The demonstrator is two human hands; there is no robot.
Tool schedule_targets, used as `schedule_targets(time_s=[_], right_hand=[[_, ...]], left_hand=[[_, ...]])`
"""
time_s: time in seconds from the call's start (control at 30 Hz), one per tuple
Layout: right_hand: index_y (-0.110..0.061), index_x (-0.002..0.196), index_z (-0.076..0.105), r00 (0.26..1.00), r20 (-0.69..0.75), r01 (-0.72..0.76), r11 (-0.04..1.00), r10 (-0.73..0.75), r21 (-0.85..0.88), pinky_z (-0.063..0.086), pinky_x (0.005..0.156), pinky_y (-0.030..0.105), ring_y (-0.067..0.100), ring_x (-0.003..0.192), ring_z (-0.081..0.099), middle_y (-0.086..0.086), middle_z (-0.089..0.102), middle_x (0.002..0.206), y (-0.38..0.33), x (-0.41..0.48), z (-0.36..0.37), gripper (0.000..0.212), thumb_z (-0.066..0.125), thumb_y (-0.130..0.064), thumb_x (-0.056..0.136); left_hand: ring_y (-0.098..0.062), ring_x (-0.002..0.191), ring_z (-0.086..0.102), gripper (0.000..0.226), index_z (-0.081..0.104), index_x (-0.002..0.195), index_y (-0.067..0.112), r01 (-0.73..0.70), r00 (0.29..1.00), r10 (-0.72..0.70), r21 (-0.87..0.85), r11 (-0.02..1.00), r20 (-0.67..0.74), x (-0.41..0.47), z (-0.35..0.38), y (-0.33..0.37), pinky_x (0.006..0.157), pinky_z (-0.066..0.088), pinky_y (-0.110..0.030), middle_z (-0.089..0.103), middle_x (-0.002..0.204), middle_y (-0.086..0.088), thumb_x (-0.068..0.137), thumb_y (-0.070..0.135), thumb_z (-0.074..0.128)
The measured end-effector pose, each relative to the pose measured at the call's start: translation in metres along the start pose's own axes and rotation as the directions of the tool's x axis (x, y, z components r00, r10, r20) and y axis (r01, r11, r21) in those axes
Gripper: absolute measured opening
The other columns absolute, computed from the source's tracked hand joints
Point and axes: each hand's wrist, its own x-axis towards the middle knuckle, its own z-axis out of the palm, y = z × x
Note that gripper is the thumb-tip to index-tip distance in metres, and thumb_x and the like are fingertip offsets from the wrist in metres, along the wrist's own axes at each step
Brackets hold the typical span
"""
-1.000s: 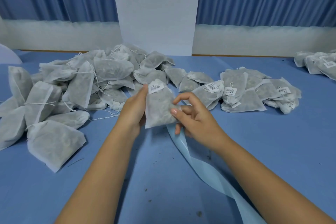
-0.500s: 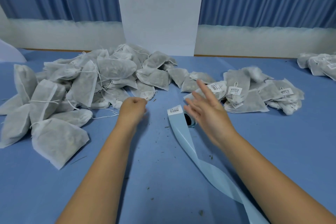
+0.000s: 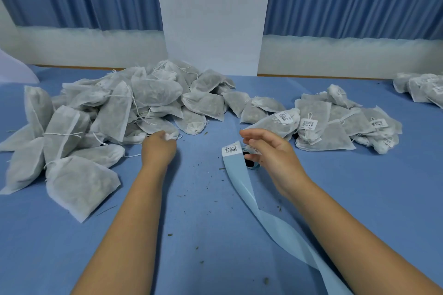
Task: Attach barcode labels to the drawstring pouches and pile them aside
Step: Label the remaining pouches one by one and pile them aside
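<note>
Drawstring pouch [image 3: 157, 127] at the near edge of the unlabelled heap [image 3: 115, 108], left of the label strip [image 3: 239, 175]: the left hand [image 3: 158, 149] has its fingers curled on the gathered white neck, seemingly to draw one out for labelling. The right hand [image 3: 272, 151] hovers relaxed, holding nothing, just right of the strip's head and over the partly hidden roll [image 3: 250, 163]. There the next barcode label [image 3: 231, 148] sits ready for peeling. Further right of the strip lies the labelled pile [image 3: 335, 127], stickers up, likely set apart from the heap so finished and unfinished don't mix. The strip's bare backing trails toward the person.
</note>
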Motion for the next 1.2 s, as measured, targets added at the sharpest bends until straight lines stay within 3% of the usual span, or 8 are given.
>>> schedule_targets(time_s=[0.1, 0.3, 0.53, 0.67, 0.77, 0.97, 1.07, 1.2], right_hand=[[-0.033, 0.088, 0.078, 1.0, -0.003, -0.008, 1.0, 0.008, -0.01, 0.053, 0.07, 0.017, -0.001, 0.092, 0.066, -0.014, 0.073, 0.097, -0.001, 0.0, 0.0, 0.038, 0.053, -0.005, 0.094], [-0.031, 0.083, 0.078, 1.0, -0.019, 0.002, 0.999, -0.002, -0.04, 0.046, 0.059, 0.019, 0.015, 0.078, 0.058, -0.007, 0.074, 0.091, -0.003, 0.001, 0.0, 0.034, 0.058, -0.005, 0.091], [-0.025, 0.095, 0.072, 0.993, 0.043, 0.109, 0.991, -0.106, -0.072, 0.046, 0.058, 0.013, 0.005, 0.077, 0.065, 0.0, 0.075, 0.094, -0.003, -0.004, 0.003, 0.019, 0.068, -0.008, 0.09], [-0.019, 0.097, 0.071, 0.986, 0.07, 0.157, 0.981, -0.15, -0.115, 0.051, 0.08, 0.02, 0.01, 0.09, 0.068, 0.0, 0.075, 0.098, -0.002, -0.004, 0.005, 0.017, 0.07, -0.005, 0.087], [-0.018, 0.103, 0.066, 0.983, 0.074, 0.177, 0.977, -0.169, -0.118, 0.053, 0.083, 0.021, 0.01, 0.09, 0.068, 0.003, 0.075, 0.095, -0.002, -0.005, 0.005, 0.022, 0.07, -0.004, 0.088], [-0.018, 0.095, 0.057, 0.971, 0.065, 0.236, 0.957, -0.228, -0.168, 0.049, 0.078, 0.019, 0.01, 0.081, 0.067, -0.002, 0.074, 0.085, -0.004, -0.008, 0.006, 0.021, 0.072, -0.007, 0.087], [-0.014, 0.084, 0.06, 0.966, 0.069, 0.257, 0.947, -0.249, -0.194, 0.047, 0.074, 0.015, 0.008, 0.084, 0.067, -0.005, 0.07, 0.084, -0.004, -0.007, 0.006, 0.015, 0.074, -0.007, 0.084], [-0.013, 0.089, 0.069, 0.973, 0.12, 0.219, 0.955, -0.198, -0.2, 0.047, 0.071, 0.014, 0.008, 0.091, 0.069, -0.004, 0.074, 0.09, -0.003, -0.007, 0.005, 0.009, 0.076, -0.013, 0.084]], left_hand=[[-0.021, 0.081, 0.054, 0.017, 0.067, 0.08, 0.02, -0.048, 0.999, 0.045, -0.193, 0.98, -0.019, -0.009, 0.0, 0.007, 0.077, 0.043, -0.028, 0.062, 0.089, -0.004, 0.091, 0.01, 0.061], [0.008, 0.05, 0.051, 0.006, 0.076, 0.092, 0.023, -0.142, 0.979, 0.193, -0.474, 0.869, 0.059, -0.043, -0.01, 0.035, 0.049, 0.039, -0.007, 0.068, 0.065, 0.022, 0.086, 0.021, 0.075], [-0.001, 0.045, 0.043, 0.016, 0.078, 0.078, 0.02, -0.197, 0.939, 0.299, -0.446, 0.873, 0.171, -0.072, -0.004, 0.055, 0.046, 0.035, -0.012, 0.07, 0.07, 0.012, 0.09, 0.02, 0.068], [0.001, 0.045, 0.045, 0.026, 0.079, 0.077, 0.023, -0.253, 0.891, 0.377, -0.411, 0.876, 0.254, -0.079, -0.003, 0.057, 0.048, 0.038, -0.01, 0.069, 0.066, 0.011, 0.088, 0.005, 0.064], [0.003, 0.053, 0.053, 0.023, 0.079, 0.084, 0.023, -0.277, 0.856, 0.419, -0.416, 0.866, 0.303, -0.08, -0.006, 0.056, 0.053, 0.041, -0.01, 0.073, 0.069, 0.008, 0.087, 0.002, 0.069], [0.001, 0.056, 0.042, 0.021, 0.078, 0.082, 0.032, -0.505, 0.792, 0.565, -0.272, 0.819, 0.23, -0.078, -0.006, 0.054, 0.058, 0.034, -0.01, 0.061, 0.076, 0.012, 0.081, 0.01, 0.079], [0.006, 0.072, 0.049, 0.016, 0.077, 0.076, 0.033, -0.552, 0.758, 0.605, -0.253, 0.794, 0.245, -0.077, -0.006, 0.054, 0.071, 0.037, -0.009, 0.052, 0.088, 0.009, 0.075, 0.019, 0.085], [0.001, 0.092, 0.061, 0.017, 0.077, 0.072, 0.029, -0.506, 0.7, 0.613, -0.353, 0.787, 0.366, -0.083, -0.004, 0.055, 0.087, 0.046, -0.018, 0.063, 0.093, 0.014, 0.084, 0.015, 0.077]])
